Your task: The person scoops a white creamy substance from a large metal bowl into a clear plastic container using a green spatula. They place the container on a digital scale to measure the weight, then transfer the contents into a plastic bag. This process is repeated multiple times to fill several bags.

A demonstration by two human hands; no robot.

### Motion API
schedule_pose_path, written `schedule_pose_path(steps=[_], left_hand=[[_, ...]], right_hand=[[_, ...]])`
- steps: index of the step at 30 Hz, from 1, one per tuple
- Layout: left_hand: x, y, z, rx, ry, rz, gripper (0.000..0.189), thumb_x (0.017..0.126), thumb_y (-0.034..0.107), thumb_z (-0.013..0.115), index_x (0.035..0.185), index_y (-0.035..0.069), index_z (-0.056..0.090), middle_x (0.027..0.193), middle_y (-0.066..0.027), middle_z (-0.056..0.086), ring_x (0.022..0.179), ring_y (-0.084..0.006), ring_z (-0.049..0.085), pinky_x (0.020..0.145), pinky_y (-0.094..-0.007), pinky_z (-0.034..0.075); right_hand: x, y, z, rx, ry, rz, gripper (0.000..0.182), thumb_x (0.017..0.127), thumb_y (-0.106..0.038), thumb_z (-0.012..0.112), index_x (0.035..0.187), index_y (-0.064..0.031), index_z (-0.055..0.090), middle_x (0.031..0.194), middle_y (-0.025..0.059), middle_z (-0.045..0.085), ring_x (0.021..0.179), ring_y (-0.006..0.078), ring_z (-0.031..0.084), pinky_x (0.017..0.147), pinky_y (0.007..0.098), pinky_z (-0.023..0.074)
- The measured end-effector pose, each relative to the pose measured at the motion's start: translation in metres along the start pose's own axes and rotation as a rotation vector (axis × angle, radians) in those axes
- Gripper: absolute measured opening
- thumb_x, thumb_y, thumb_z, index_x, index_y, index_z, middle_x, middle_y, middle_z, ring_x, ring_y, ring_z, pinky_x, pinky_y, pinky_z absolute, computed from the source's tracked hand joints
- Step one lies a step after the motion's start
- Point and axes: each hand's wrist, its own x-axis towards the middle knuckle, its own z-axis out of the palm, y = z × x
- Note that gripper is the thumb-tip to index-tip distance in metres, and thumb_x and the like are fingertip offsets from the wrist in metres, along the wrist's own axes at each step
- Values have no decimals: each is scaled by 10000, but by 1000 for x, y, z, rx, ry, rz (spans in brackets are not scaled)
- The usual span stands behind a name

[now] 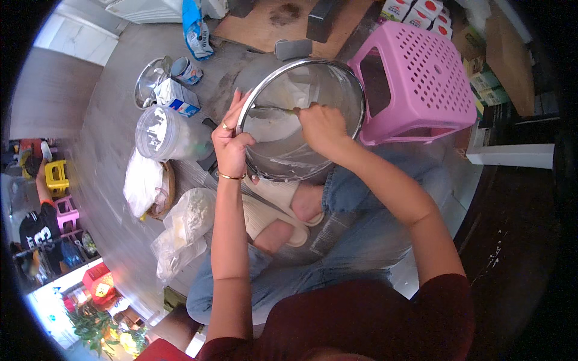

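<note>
A large steel mixing bowl (293, 155) with a shiny rim tilts in front of me, above my feet. White creamy residue (271, 124) coats its bottom and streaks its wall. My left hand (232, 146) grips the bowl's left rim, thumb inside and fingers along the outside. Inside the bowl, my right hand (323, 128) is closed around a thin metal utensil (273, 108), probably a spoon. Its tip points left toward the rim. Just left of my left hand stands a clear plastic jar (158, 133) smeared with something white.
A pink plastic stool (420, 81) stands right of the bowl. To the left are a carton (178, 97), a can (186, 71), a metal bowl (143, 85) and plastic bags of white powder (189, 216). A blue pouch (196, 34) lies farther off. Another person (40, 230) is at far left.
</note>
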Motion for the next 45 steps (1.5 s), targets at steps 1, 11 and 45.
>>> schedule_pose_path(steps=[1,11,45], left_hand=[[2,0,-1,42,-13,11,754,472,-78,461,1216,-26,569,1387,-130,447,1297,-224,397,1038,-277,320],[3,-3,5,57,-105,-8,759,454,-25,475,1206,-25,580,1435,-150,374,1341,-233,332,1065,-284,285],[30,0,-51,-671,547,-402,772,560,-195,382,1263,106,487,1124,-138,581,971,-300,596,826,-395,531]], right_hand=[[1,-3,-11,2,14,13,123,720,-102,586,756,-59,694,718,170,661,696,319,678,609,405,538],[32,35,21,71,-56,221,208,758,-126,560,894,-44,693,808,213,662,743,330,674,647,407,538],[-21,33,-125,1165,-299,278,310,906,-169,541,1197,-89,614,591,-72,450,506,4,382,445,174,276]])
